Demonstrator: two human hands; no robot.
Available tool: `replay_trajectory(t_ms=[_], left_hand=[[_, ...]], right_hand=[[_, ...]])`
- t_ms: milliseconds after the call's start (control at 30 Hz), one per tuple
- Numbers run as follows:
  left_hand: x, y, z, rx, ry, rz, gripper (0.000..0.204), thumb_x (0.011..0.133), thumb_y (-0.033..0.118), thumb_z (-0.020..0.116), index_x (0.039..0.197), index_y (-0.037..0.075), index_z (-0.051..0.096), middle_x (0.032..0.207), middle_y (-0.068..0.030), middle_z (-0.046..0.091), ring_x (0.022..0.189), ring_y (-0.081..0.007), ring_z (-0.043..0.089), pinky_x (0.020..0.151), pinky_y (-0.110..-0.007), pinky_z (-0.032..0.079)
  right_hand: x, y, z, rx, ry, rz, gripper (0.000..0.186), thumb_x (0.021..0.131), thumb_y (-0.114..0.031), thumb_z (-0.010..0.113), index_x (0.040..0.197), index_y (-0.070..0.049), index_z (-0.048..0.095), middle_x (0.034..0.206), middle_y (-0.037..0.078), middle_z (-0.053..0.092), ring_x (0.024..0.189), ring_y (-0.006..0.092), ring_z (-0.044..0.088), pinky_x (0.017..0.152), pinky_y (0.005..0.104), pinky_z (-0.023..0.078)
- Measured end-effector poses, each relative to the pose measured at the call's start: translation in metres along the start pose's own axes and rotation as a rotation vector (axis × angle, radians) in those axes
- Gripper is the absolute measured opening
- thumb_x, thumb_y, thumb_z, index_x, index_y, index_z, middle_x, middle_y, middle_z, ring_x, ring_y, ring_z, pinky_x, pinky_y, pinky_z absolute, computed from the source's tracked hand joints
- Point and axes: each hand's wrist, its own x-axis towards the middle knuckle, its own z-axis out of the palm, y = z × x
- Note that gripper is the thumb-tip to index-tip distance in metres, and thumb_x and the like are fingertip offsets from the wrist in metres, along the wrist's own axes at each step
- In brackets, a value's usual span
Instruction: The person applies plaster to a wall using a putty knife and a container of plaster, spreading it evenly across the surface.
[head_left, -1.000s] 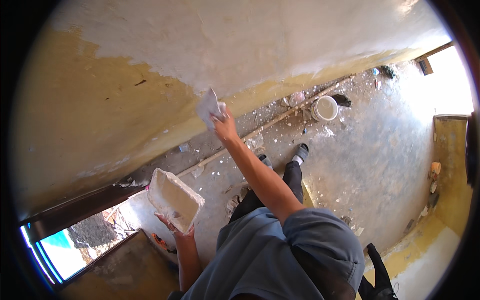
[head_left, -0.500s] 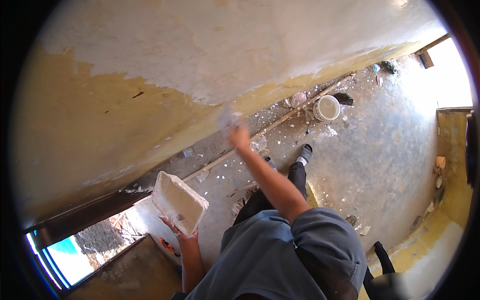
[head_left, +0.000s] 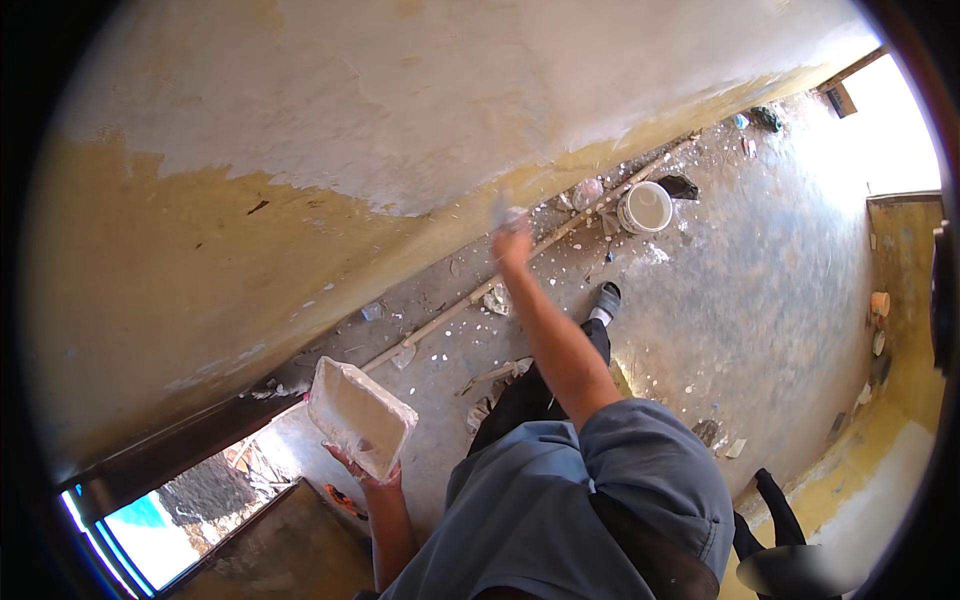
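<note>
My left hand [head_left: 378, 474] grips the lower end of a white rectangular tub [head_left: 338, 405], its fingers smeared with white paste. The tub is tilted, its hollow facing me, with whitish residue inside and a small lump near the hand. My right arm stretches toward the wall [head_left: 360, 120], and my right hand [head_left: 512, 243] is closed around a putty knife [head_left: 503, 210], blurred by motion. Its blade is close to the lower wall; whether it touches cannot be made out. White coating covers the upper wall, ending raggedly over bare yellow paint below.
A long pole [head_left: 440, 322] lies on the floor along the wall. Past my foot stands a white bucket [head_left: 646, 207] beside a black plastic bag [head_left: 680, 186]. White splatters and scraps litter the floor. A doorway [head_left: 900, 125] is at far right, an opening [head_left: 140, 520] at lower left.
My right hand with the putty knife has moved right and slightly up along the lower wall. The tub in my left hand has sunk a little in the view, which has shifted slightly.
</note>
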Motion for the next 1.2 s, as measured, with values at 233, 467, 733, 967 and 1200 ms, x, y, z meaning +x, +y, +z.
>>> replay_trajectory(t_ms=[233, 467, 733, 967, 1200], left_hand=[[0.001, 0.007, 0.011, -0.517, 0.088, -0.239, 0.078, 0.078, 0.065, 0.043, 0.138, 0.020, 0.021, 0.139, -0.0024, 0.029, 0.125, -0.0246, 0.032, 0.102, -0.046, 0.027], [0.006, 0.033, 0.044, -0.402, 0.151, -0.212, 0.079, 0.077, 0.066, 0.042, 0.137, 0.020, 0.022, 0.138, -0.0032, 0.029, 0.124, -0.0246, 0.033, 0.102, -0.046, 0.028], [-0.001, 0.018, 0.035, -0.088, -0.081, 0.000, 0.078, 0.075, 0.062, 0.051, 0.135, 0.019, 0.027, 0.133, -0.0037, 0.036, 0.118, -0.0262, 0.039, 0.097, -0.045, 0.034], [0.011, 0.028, 0.051, -0.589, -0.082, -0.264, 0.076, 0.075, 0.060, 0.053, 0.134, 0.017, 0.029, 0.132, -0.0036, 0.040, 0.119, -0.0261, 0.040, 0.097, -0.045, 0.035], [0.056, 0.007, 0.109, -0.805, -0.480, -0.519, 0.074, 0.072, 0.049, 0.064, 0.128, 0.007, 0.037, 0.122, -0.0113, 0.049, 0.110, -0.0274, 0.050, 0.093, -0.045, 0.042]], right_hand=[[0.088, 0.030, 0.033, -0.183, 0.403, -0.241, 0.040, 0.075, -0.005, 0.049, 0.113, 0.003, 0.042, 0.082, 0.017, 0.052, 0.071, 0.0337, 0.050, 0.068, 0.0396, 0.044], [-0.080, 0.014, 0.082, -0.151, -0.371, -0.056, 0.043, 0.076, -0.006, 0.047, 0.118, -0.001, 0.045, 0.108, 0.025, 0.053, 0.105, 0.0409, 0.047, 0.089, 0.0417, 0.038], [0.056, -0.123, -0.119, -0.493, 0.620, -0.488, 0.020, 0.082, -0.007, 0.049, 0.096, 0.006, 0.056, 0.097, 0.021, 0.058, 0.090, 0.0309, 0.055, 0.080, 0.0402, 0.042], [0.001, -0.235, -0.110, 0.756, -0.088, -0.246, 0.024, 0.081, -0.007, 0.054, 0.102, -0.001, 0.045, 0.084, 0.007, 0.054, 0.065, 0.0142, 0.052, 0.050, 0.0220, 0.041], [-0.148, -0.290, -0.092, 0.153, -0.475, -0.341, 0.032, 0.081, -0.006, 0.058, 0.111, -0.005, 0.048, 0.080, 0.004, 0.059, 0.061, 0.0084, 0.053, 0.055, 0.0218, 0.043]])
